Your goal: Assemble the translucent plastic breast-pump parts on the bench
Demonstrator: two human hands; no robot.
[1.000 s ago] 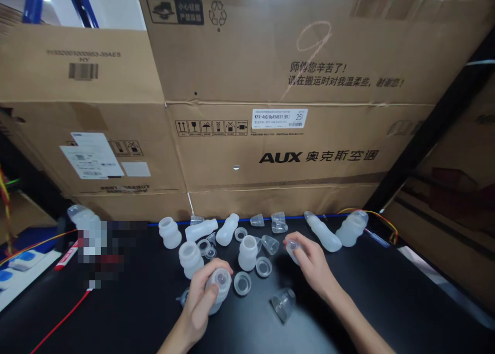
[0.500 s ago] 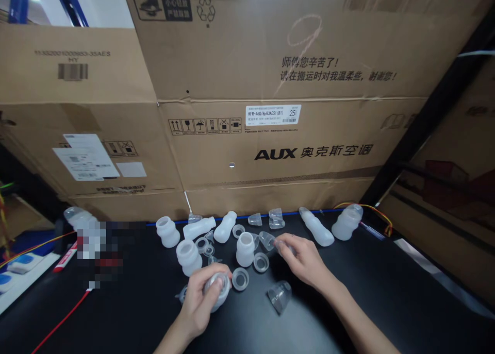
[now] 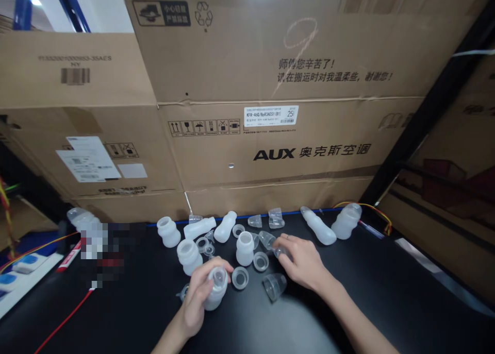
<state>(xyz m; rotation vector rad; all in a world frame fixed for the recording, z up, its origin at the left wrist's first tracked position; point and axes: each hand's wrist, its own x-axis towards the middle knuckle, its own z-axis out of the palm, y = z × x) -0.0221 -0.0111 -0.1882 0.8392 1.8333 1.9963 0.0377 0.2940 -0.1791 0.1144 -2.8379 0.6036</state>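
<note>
Gripping pale bottle (image 3: 216,288) upright near centre, left hand (image 3: 195,301) closed round it; right hand (image 3: 303,264) pinching small clear cap (image 3: 280,252) on counter (image 3: 386,297). Better: hold bottle steady, cap level.

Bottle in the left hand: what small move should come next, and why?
Probably lift the small clear piece at the right hand's fingertips and carry it toward the bottle. The left hand grips that bottle upright, with a nipple on its mouth and nothing over it.
</note>
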